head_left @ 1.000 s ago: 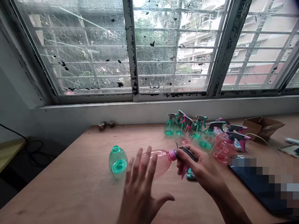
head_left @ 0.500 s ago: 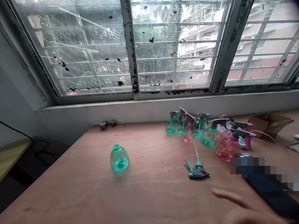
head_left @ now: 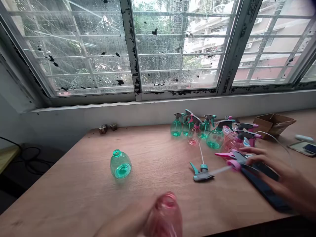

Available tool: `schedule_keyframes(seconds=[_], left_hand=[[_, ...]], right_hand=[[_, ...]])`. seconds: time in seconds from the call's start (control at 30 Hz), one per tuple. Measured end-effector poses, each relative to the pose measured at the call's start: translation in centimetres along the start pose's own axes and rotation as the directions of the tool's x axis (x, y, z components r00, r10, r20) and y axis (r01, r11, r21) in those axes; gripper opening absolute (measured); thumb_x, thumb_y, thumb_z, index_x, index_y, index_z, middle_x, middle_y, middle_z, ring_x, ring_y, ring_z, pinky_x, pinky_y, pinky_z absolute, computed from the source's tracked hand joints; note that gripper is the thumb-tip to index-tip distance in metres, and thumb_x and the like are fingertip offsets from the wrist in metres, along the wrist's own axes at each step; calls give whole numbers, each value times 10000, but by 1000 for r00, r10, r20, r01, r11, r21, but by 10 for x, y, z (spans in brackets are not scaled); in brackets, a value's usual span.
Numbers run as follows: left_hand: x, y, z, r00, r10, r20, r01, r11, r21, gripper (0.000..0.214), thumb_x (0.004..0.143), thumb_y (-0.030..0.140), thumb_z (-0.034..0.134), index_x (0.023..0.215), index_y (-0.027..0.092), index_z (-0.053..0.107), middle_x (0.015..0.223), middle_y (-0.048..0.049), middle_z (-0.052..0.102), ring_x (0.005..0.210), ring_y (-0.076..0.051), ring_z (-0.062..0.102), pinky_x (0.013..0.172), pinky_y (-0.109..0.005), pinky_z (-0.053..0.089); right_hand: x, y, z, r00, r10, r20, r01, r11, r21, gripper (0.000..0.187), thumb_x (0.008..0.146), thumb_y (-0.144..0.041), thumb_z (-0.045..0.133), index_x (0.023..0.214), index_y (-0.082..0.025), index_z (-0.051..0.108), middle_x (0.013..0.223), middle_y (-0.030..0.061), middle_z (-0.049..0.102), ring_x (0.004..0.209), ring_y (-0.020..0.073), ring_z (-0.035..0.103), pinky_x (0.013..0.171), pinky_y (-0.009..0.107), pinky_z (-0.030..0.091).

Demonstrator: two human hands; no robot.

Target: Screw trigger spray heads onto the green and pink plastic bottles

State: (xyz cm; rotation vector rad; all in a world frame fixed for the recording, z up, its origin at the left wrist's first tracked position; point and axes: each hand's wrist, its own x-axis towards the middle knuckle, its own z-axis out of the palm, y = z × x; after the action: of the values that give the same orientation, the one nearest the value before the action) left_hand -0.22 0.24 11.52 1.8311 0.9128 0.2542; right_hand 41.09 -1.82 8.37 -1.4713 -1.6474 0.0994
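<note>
At the bottom edge my left hand (head_left: 134,215), smeared by motion, is closed round an open pink bottle (head_left: 168,214); the bottle's lower part is out of view. On the right, my right hand (head_left: 281,174) grips a grey and pink spray head (head_left: 238,160), its pale tube pointing left. A second spray head (head_left: 203,174), grey and teal, lies on the table with its tube upward, close to the tip of that pale tube. An open green bottle (head_left: 120,164) stands to the left, apart from both hands.
Several green and pink spray bottles (head_left: 215,137) stand at the back near the wall. A cardboard box (head_left: 273,125) is right of them. A dark phone-like slab (head_left: 269,191) lies under my right hand. Two small brown objects (head_left: 103,129) sit at the back left corner.
My left hand has come into view with the pink bottle. My right hand, empty-looking at the lower right before, has moved up and now holds the pink spray head. The view has shifted slightly.
</note>
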Motion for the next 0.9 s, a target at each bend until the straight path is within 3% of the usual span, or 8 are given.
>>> schedule_keyframes(seconds=[0.1,0.2,0.33,0.43,0.53,0.63,0.73,0.9], left_hand=[[-4,-22,-22,975,-17,-224,60,981,187,631,778,355,769,1361,289,539,1354,-23,642,1249,-323,580,1034,-351,488],[-4,-52,-42,905,-38,-423,187,930,316,642,818,462,720,1382,279,474,1424,-85,571,1285,-359,542,1047,-421,465],[-4,-73,-60,809,57,-585,276,842,464,533,814,530,670,1257,259,550,1328,-98,575,1249,-367,537,987,-445,497],[-6,-77,-70,732,38,-680,395,790,469,557,790,575,647,1217,226,566,1248,-108,567,1202,-381,554,920,-455,525],[-9,-81,-78,700,1,-715,451,776,442,640,824,586,591,1329,211,472,1227,-118,565,1187,-374,567,872,-444,539],[-14,-88,-83,653,50,-756,468,758,454,745,866,557,546,1480,222,287,1357,-143,495,1279,-387,501,919,-479,525],[-20,-86,-84,649,171,-741,429,722,542,759,930,508,495,1550,230,157,1483,-161,395,1370,-406,406,1042,-557,447],[-18,-56,-69,524,475,-707,254,705,662,681,984,425,511,1561,299,172,1594,-118,258,1439,-383,326,1115,-577,406]], right_hand=[[9,25,19,990,104,91,-86,979,-184,74,846,-384,628,897,-347,669,1000,110,757,923,393,709,746,475,532],[11,39,39,961,189,202,-126,948,-291,123,828,-385,615,775,-274,626,802,80,737,728,322,702,623,406,517],[16,26,59,897,242,369,-128,943,-306,221,847,-419,608,712,-244,615,761,55,729,701,267,684,585,337,491],[41,6,75,868,224,443,-115,959,-259,304,906,-484,554,755,-243,662,757,53,755,685,264,702,562,325,487],[91,-9,94,974,81,212,-20,961,-274,274,969,-406,474,1034,-222,666,1114,112,731,827,260,727,685,343,532],[147,-14,113,995,100,21,-86,928,-363,390,980,-360,469,1318,-177,535,1426,179,535,984,279,709,832,365,523],[183,-11,126,979,195,-50,-197,872,-448,529,932,-401,562,1354,-87,503,1346,284,578,1106,424,643,821,457,501],[173,-25,135,975,196,-99,-219,837,-502,259,942,-308,562,1145,-169,644,1044,183,749,957,379,698,734,399,477]])
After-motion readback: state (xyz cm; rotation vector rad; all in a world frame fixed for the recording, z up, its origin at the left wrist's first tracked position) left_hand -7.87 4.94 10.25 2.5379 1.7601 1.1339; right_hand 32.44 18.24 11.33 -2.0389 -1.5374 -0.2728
